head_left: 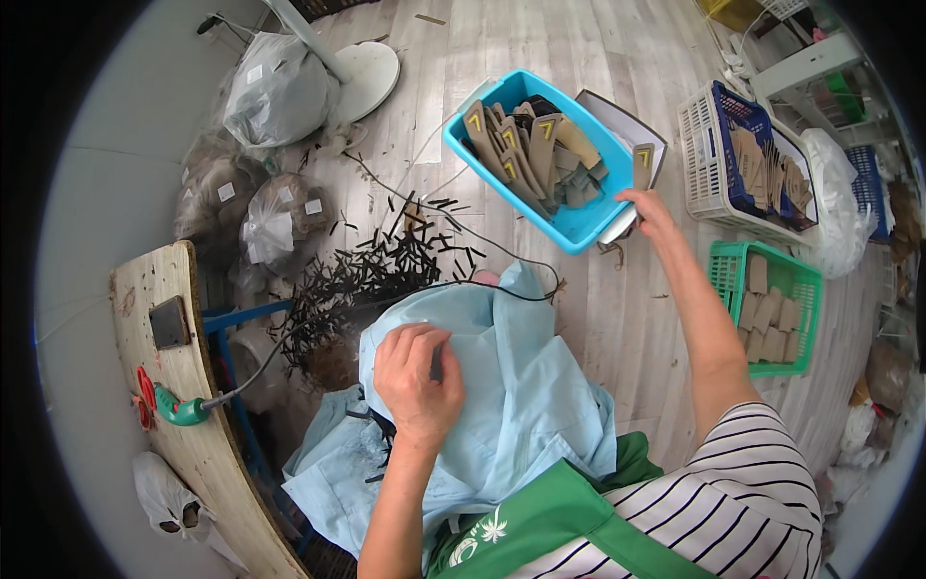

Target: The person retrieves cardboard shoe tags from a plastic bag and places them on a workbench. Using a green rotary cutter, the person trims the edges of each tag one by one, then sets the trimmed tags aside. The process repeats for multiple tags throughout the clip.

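The blue tub (585,224) is already holding many tan pieces (540,159), the person's left hand (415,381) is curling nearer than the tub, its contents unclear, the right hand (651,210) is pinching a single piece (642,166) at the tub's right end, and black strips (386,259) are lying left of the tub, the amount remaining not showing.

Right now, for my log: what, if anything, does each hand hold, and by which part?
The right hand holds a tan strip by its near end. The left hand seems to pinch a dark piece; which part is unclear.
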`<state>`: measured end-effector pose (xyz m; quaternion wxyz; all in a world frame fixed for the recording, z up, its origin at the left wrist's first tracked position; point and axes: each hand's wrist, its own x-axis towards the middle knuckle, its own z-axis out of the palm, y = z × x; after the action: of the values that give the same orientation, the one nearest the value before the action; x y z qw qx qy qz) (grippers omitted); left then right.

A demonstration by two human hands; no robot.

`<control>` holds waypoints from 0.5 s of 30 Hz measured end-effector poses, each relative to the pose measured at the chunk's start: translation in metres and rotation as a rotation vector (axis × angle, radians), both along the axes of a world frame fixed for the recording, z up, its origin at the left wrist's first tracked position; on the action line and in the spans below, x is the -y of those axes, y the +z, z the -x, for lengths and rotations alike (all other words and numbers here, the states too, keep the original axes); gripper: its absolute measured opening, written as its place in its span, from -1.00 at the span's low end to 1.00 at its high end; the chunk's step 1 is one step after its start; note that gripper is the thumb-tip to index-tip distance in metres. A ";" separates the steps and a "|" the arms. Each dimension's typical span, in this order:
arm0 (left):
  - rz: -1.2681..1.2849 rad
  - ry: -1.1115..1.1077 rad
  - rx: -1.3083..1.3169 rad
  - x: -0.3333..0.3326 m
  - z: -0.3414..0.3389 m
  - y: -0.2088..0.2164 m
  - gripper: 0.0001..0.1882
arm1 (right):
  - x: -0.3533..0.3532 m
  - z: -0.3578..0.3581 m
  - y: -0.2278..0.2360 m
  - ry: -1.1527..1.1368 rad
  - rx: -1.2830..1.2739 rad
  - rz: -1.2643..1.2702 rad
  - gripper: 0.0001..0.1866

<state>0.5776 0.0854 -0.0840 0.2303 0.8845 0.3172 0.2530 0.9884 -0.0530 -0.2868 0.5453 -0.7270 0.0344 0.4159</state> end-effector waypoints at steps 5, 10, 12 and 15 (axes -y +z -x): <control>0.010 -0.003 -0.002 0.000 -0.003 0.001 -0.82 | 0.071 -0.095 -0.008 0.040 -0.101 0.066 -0.61; 0.002 0.002 -0.035 0.000 -0.003 0.002 -0.82 | 0.089 -0.138 0.002 0.132 -0.098 0.266 -0.48; 0.009 0.007 -0.038 0.001 -0.004 0.001 -0.82 | 0.085 -0.141 0.006 0.167 -0.088 0.283 -0.48; 0.005 0.001 -0.038 -0.001 -0.007 0.002 -0.82 | 0.085 -0.142 0.002 0.188 -0.071 0.284 -0.47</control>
<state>0.5843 0.0861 -0.0821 0.2261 0.8886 0.3225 0.2353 1.1304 -0.1380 -0.2848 0.3944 -0.7815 0.0438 0.4814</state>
